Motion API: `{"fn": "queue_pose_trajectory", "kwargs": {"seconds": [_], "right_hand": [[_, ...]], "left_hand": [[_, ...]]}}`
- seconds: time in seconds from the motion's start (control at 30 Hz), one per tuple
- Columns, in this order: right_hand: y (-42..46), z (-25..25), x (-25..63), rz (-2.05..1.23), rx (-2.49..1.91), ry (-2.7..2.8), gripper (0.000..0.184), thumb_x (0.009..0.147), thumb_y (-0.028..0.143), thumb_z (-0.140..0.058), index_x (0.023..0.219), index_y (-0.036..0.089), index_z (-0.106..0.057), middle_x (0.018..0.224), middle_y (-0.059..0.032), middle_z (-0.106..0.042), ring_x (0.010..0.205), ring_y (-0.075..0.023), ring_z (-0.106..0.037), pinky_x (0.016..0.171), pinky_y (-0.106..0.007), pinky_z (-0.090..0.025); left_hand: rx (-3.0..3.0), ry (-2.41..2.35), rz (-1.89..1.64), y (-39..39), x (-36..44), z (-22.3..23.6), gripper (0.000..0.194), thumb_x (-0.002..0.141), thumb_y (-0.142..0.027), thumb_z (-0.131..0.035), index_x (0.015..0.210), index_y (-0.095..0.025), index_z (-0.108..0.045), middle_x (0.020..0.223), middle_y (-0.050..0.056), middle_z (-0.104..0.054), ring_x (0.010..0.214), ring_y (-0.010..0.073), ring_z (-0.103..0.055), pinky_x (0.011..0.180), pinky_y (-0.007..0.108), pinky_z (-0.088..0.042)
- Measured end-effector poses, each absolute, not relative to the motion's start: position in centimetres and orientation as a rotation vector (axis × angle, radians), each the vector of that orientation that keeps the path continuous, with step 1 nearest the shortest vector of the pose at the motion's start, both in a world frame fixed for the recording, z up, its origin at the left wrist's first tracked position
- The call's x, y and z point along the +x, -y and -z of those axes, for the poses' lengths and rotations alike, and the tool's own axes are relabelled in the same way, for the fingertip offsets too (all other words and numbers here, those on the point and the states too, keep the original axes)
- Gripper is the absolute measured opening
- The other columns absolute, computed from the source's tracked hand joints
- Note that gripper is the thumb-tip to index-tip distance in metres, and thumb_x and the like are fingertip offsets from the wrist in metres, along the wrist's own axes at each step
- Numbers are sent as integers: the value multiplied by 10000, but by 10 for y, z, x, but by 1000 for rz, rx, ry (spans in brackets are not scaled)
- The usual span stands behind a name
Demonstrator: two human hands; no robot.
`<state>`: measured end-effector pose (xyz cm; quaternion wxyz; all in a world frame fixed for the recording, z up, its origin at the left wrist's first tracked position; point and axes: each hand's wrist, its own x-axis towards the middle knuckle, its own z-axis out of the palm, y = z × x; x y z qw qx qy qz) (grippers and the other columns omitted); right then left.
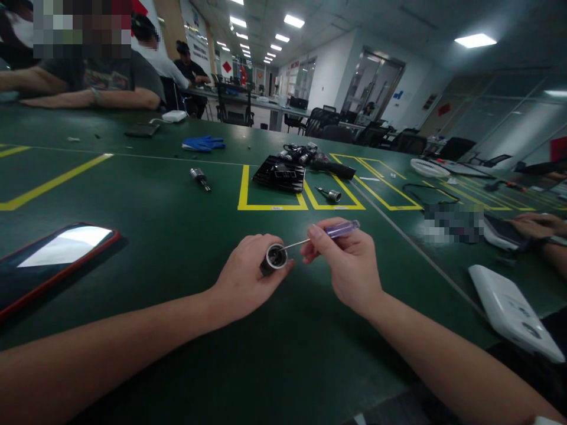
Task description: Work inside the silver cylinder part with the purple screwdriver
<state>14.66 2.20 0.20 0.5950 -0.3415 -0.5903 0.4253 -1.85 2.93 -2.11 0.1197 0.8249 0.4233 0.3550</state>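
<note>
My left hand point(245, 268) is wrapped round a short dark cylindrical connector shell point(275, 258) with a silver rim, its open end turned up towards me. In my right hand point(349, 260) is a screwdriver point(341, 229) with a translucent purple handle, held between thumb and fingers. Its thin metal shaft slants down to the left, and the tip reaches into the shell's opening. What the tip touches inside is too small to tell. Beyond my hands, a similar metal connector part point(330, 194) lies by a yellow tape line, and another one point(200, 179) lies further left.
A black plastic bag point(280, 173) and a heap of dark connectors point(305, 153) lie ahead. Further off is a blue glove point(203, 143). A red-edged tablet point(57, 260) lies left, a white device point(514, 310) right. People sit across the table and at the right edge.
</note>
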Motion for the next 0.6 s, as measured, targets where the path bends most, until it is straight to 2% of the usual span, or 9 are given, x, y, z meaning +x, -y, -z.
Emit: {"fn": "queue_pose_trajectory", "kwargs": {"seconds": [0.13,0.3,0.47,0.6], "right_hand": [[-26,2,145,-1188,-770,1172,99,760,266,-657,745,181,-608,576,37,-648,506,-85,-603,478,-198,-521],[-27,-1,146,-1250,-777,1080,116,758,254,-651,696,170,-601,544,33,-639,473,-78,-579,449,-187,-498],[-27,0,148,-1225,-732,1173,83,773,253,-642,736,184,-612,571,39,-644,501,-75,-590,472,-185,-512],[-23,-4,149,-1079,-726,1353,79,788,265,-627,770,192,-604,591,47,-634,516,-75,-599,494,-188,-511]], "left_hand": [[2378,-1252,-1047,-29,-18,22,144,796,-300,-547,851,-167,-535,777,14,-579,708,173,-537,632,299,-421],[2364,-1248,-1079,-29,-19,23,137,797,-301,-549,850,-177,-525,772,4,-574,720,168,-544,658,304,-436],[2364,-1227,-1091,-29,-19,22,134,792,-293,-561,846,-176,-523,754,1,-571,712,164,-546,660,303,-441],[2353,-1222,-1091,-29,-19,22,147,790,-308,-565,843,-178,-523,752,1,-574,702,161,-553,656,301,-448]]}}
